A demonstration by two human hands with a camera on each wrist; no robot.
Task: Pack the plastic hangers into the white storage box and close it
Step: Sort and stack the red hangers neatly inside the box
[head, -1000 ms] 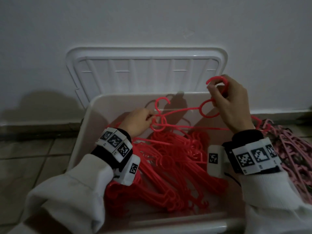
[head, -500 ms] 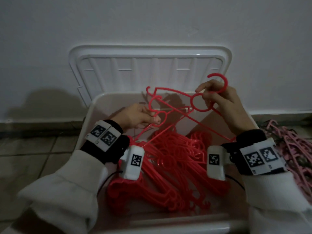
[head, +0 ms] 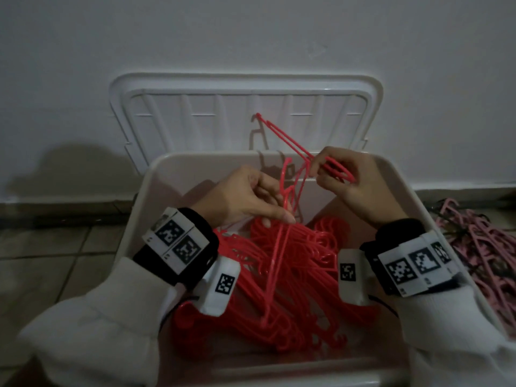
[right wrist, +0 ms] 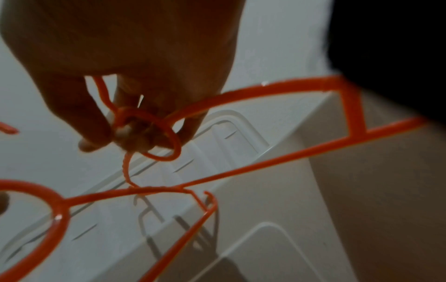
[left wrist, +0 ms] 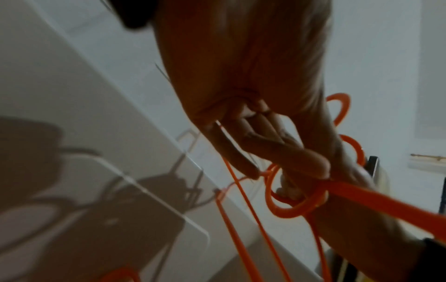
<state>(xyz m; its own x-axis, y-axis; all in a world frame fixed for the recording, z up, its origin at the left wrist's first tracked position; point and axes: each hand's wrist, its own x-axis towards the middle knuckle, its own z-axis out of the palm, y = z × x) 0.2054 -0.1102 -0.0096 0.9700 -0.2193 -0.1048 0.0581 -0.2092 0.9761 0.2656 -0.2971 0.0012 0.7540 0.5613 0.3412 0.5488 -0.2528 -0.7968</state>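
The white storage box [head: 139, 208] stands open on the floor, holding a pile of red plastic hangers [head: 307, 272]. Both hands are above the pile. My left hand [head: 251, 196] grips the neck of one red hanger [head: 275, 275] that hangs steeply down into the box; its loop [left wrist: 289, 209] shows by the fingers. My right hand [head: 351, 182] pinches the hook and ring [right wrist: 154, 133] of a second red hanger [head: 284, 138], whose arm points up toward the lid. The two hangers cross between the hands.
The box's white lid [head: 245, 107] leans upright against the white wall behind the box. A heap of pink hangers [head: 480, 252] lies on the floor to the right of the box. Tiled floor [head: 55, 261] extends to the left.
Both hands have drawn closer together above the box. The hangers they hold have swung from lying nearly flat to steep: one now hangs down into the pile, the other points up at the lid.
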